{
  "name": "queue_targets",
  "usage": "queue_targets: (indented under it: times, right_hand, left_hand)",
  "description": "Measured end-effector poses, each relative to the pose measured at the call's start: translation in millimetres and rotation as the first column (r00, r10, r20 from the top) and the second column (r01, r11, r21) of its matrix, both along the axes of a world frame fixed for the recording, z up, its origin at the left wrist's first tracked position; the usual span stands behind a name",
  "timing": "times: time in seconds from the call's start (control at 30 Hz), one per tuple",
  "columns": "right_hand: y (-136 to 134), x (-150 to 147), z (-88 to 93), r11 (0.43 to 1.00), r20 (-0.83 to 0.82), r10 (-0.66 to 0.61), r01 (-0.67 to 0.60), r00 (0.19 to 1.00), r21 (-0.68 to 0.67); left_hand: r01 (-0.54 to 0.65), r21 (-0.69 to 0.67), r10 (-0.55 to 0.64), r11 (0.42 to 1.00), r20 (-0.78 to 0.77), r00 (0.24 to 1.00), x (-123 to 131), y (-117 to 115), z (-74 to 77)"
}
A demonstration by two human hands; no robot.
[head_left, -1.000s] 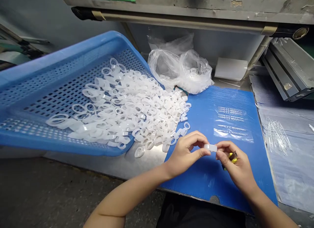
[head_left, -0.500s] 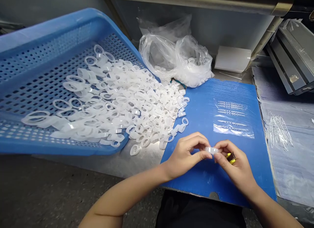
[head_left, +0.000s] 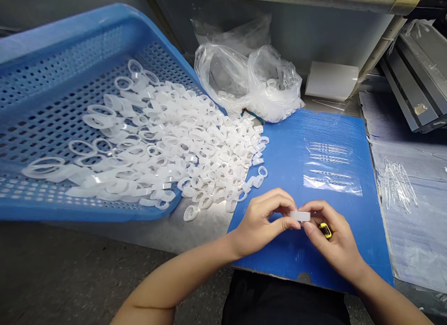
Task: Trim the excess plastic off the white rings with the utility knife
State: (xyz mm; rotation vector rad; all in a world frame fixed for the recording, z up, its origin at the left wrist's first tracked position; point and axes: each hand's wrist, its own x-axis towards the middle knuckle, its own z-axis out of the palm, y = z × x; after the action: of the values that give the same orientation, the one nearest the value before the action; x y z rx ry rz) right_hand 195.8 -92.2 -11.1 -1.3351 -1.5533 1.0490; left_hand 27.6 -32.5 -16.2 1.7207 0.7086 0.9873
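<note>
A white ring (head_left: pixel 300 216) is clamped between the fingertips of the left hand (head_left: pixel 261 222) and right hand (head_left: pixel 332 237), its band left exposed, with a yellow object (head_left: pixel 326 230) tucked behind the right fingers.

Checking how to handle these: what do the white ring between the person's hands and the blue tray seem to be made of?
The white ring looks like silicone or a similar rubbery plastic: matte, milky and translucent, though looks alone can't settle it. The blue tray looks like moulded rigid plastic: smooth, with a slight sheen and regular rows of punched holes.
</note>
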Motion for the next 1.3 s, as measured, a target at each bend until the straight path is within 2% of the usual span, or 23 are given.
queue_targets:
  times: [0.1,0.17,0.2,0.3,0.37,0.43,0.5,0.57,0.63,0.7,0.77,0.9,1.0,1.13,1.2,1.3]
  right_hand:
    - [1.0,0.0,0.0,1.000,-0.045,-0.004,0.004,0.999,0.006]
    - [1.7,-0.2,-0.1,0.999,-0.051,-0.008,0.010,0.999,0.033]
    - [1.9,-0.4,-0.4,0.998,-0.036,-0.007,0.009,0.999,0.057]
    - [1.8,-1.4,-2.2,0.983,0.062,0.008,-0.020,0.998,0.182]
    - [1.2,-2.3,-4.3,0.966,0.111,0.010,-0.039,0.994,0.257]
    - [0.2,-2.9,-6.5,0.968,0.090,-0.005,-0.018,0.996,0.250]
    - [-0.6,-3.0,-8.3,0.985,0.012,-0.038,0.036,0.999,0.167]
    - [-0.9,-2.7,-8.9,0.993,-0.033,-0.083,0.086,0.996,0.086]
    - [-0.6,-2.2,-8.4,0.991,0.005,-0.109,0.109,0.994,0.072]
    - [0.0,-1.8,-7.3,0.988,0.069,-0.120,0.113,0.990,0.105]
    - [0.3,-1.7,-6.4,0.983,0.096,-0.127,0.113,0.987,0.145]
    - [0.6,-2.3,-5.9,0.982,0.082,-0.135,0.123,0.987,0.144]
    - [1.4,-2.7,-5.3,0.991,0.040,-0.127,0.125,0.991,0.052]
    - [1.7,-2.7,-4.4,0.993,-0.012,-0.115,0.115,0.993,-0.038]
    - [0.9,-2.6,-4.4,0.993,-0.008,-0.118,0.118,0.993,-0.030]
    - [-0.4,-2.5,-5.1,0.992,0.032,-0.124,0.122,0.992,0.037]
  left_hand:
    - [0.014,-0.067,-0.013,0.998,0.007,1.000,-0.8,0.6,-1.0]
    - [0.054,-0.184,-0.049,0.981,0.035,0.998,-1.5,0.9,-2.0]
    - [0.092,-0.271,-0.078,0.958,0.062,0.995,-1.8,1.1,-2.5]
    - [0.202,-0.504,-0.140,0.839,0.159,0.977,-2.5,1.3,-3.2]
    - [0.205,-0.552,-0.124,0.808,0.181,0.976,-2.5,1.0,-3.3]
    - [0.155,-0.525,-0.071,0.837,0.176,0.982,-2.4,0.3,-3.8]
    - [0.086,-0.446,-0.018,0.891,0.155,0.988,-2.5,-0.9,-5.1]
    - [0.012,-0.307,0.018,0.951,0.096,0.995,-3.1,-2.1,-6.6]
    - [-0.032,-0.126,0.035,0.991,0.018,0.999,-4.0,-2.6,-7.3]
    - [-0.043,0.018,0.043,0.999,-0.032,0.999,-4.6,-2.2,-6.7]
    - [-0.043,0.084,0.046,0.996,-0.034,0.998,-4.6,-1.3,-5.4]
    - [-0.037,0.035,0.037,0.999,0.006,0.999,-3.9,0.3,-3.6]
    - [-0.009,-0.120,0.015,0.993,0.051,0.999,-3.9,0.5,-3.5]
    - [0.015,-0.315,0.007,0.949,0.070,0.998,-4.0,0.5,-3.1]
    - [0.016,-0.351,0.009,0.936,0.070,0.998,-3.9,0.7,-2.4]
    - [0.019,-0.331,0.010,0.943,0.087,0.996,-3.6,1.2,-1.4]
